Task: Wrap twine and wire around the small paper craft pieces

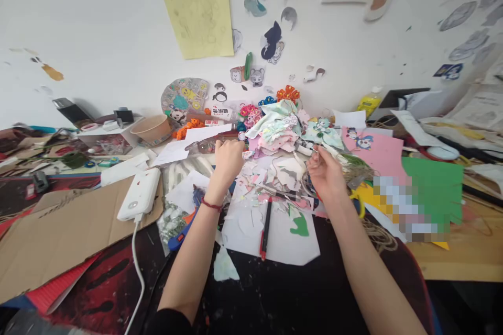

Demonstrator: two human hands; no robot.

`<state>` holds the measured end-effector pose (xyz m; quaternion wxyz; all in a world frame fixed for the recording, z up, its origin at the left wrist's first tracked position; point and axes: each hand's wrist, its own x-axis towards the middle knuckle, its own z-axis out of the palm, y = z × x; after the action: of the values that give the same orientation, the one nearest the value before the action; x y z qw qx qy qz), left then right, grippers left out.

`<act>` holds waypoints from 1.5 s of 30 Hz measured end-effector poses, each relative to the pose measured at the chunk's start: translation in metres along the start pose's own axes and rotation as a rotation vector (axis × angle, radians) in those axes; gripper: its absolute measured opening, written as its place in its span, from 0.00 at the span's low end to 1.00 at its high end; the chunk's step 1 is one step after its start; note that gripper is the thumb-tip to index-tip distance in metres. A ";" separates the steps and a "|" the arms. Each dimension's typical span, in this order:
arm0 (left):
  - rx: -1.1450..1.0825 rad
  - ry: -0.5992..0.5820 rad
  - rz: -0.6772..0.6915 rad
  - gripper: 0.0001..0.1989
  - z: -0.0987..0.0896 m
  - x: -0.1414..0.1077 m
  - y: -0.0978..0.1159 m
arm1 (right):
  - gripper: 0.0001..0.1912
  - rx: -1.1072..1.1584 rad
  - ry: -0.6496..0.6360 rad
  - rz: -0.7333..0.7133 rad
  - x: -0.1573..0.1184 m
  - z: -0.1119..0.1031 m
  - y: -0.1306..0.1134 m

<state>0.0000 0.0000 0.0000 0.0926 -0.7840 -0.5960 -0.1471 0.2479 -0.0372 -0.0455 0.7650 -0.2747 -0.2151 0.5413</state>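
My left hand (229, 159) is curled into a fist over the paper clutter, beside a clear plastic bottle (206, 145). Its fingertips are out of sight, so whatever it may hold is hidden. To the right, my right hand (327, 171) has its fingers bent together in a pinch; anything between them is too small to make out. Between and behind the hands rises a heap of crumpled pastel paper (277, 133), with torn scraps (275, 172) in front. A black and red pen (266, 227) lies on a white sheet (239, 238) nearer me.
On the left, a white power strip (138, 193) with a cable rests on cardboard (74, 230). A blue glue gun (183, 235) lies by my left forearm. Pink paper (379, 152), green paper (436, 183) and twine (379, 238) are at right. A bowl (151, 128) stands at back left.
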 end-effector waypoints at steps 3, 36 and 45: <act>-0.021 0.027 -0.055 0.16 -0.001 0.001 -0.004 | 0.13 0.012 -0.001 0.012 0.000 0.000 0.000; 0.050 -0.183 -0.067 0.18 0.039 0.041 0.035 | 0.13 -0.014 -0.035 0.028 0.005 -0.004 -0.001; -0.079 0.004 -0.094 0.13 -0.009 0.024 0.039 | 0.13 -0.190 -0.136 -0.106 -0.014 0.012 0.000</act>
<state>0.0420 0.0087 0.0176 0.0558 -0.7580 -0.6256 -0.1761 0.2360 -0.0480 -0.0365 0.7468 -0.2967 -0.3311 0.4946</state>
